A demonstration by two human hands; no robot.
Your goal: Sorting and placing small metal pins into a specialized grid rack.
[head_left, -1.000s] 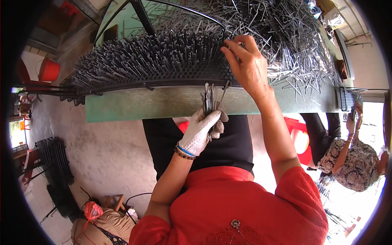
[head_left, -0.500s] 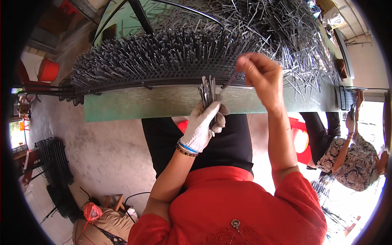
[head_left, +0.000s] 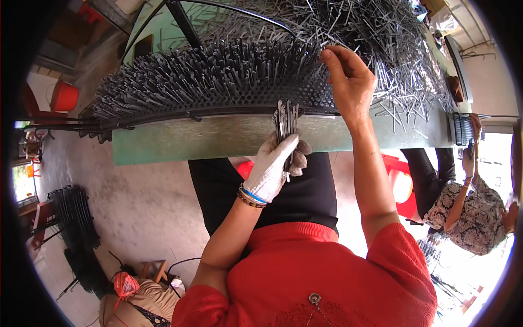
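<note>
My left hand (head_left: 272,169), in a white glove, is closed round a bundle of thin dark metal strips (head_left: 286,120). Their looped ends point up in front of the table's near edge. Farther right, my bare right hand (head_left: 351,82) is raised over the right end of a black perforated rack (head_left: 261,99). Its thumb and forefinger pinch at what looks like one thin metal strip, mostly lost among the others behind it. Many upright strips (head_left: 180,79) fill the rack's holes, while holes near my right hand show bare.
A large heap of loose metal strips (head_left: 376,32) covers the back right of the green table (head_left: 163,144). A black metal bar (head_left: 182,24) rises behind the rack. At the far right another person (head_left: 468,218) sits; a red bucket (head_left: 64,95) stands far left.
My right hand has moved up and away, from the rack's front edge to above its holes. The left hand with its bundle has shifted slightly right.
</note>
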